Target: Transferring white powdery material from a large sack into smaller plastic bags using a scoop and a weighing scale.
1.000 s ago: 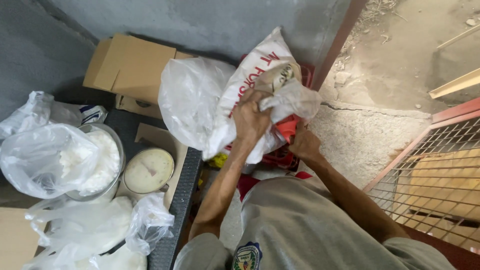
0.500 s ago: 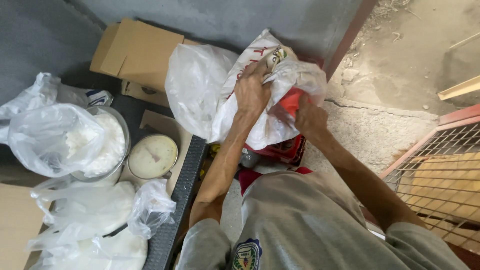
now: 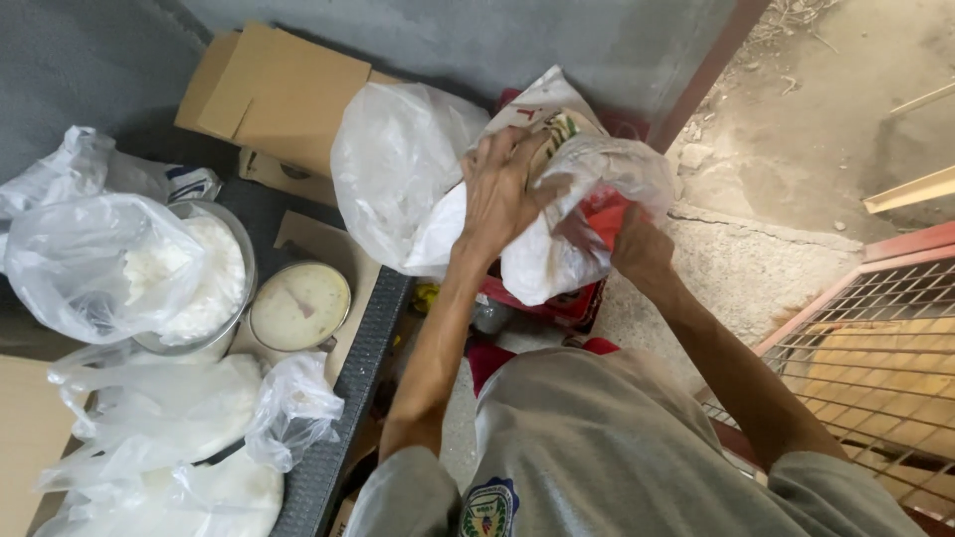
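A white woven sack (image 3: 537, 261) with red print stands against the grey wall, on a red crate (image 3: 567, 303). My left hand (image 3: 505, 189) lies over the sack's top and grips it together with a crumpled clear plastic bag (image 3: 607, 174). My right hand (image 3: 639, 247) is at the sack's right side, fingers hidden behind the plastic, holding that same bag. A second, puffed-up clear bag (image 3: 398, 169) leans on the sack's left.
Flattened cardboard (image 3: 279, 94) leans at the back. Left are a metal bowl of white grains (image 3: 204, 288) under a clear bag, a round dial scale (image 3: 298, 306), and more filled plastic bags (image 3: 169, 438). A wire mesh cage (image 3: 875, 368) stands at the right.
Both hands have shifted up and right on the sack's top. The clear bag is now bunched higher around the sack's mouth. The camera has drifted, so everything sits slightly lower in view.
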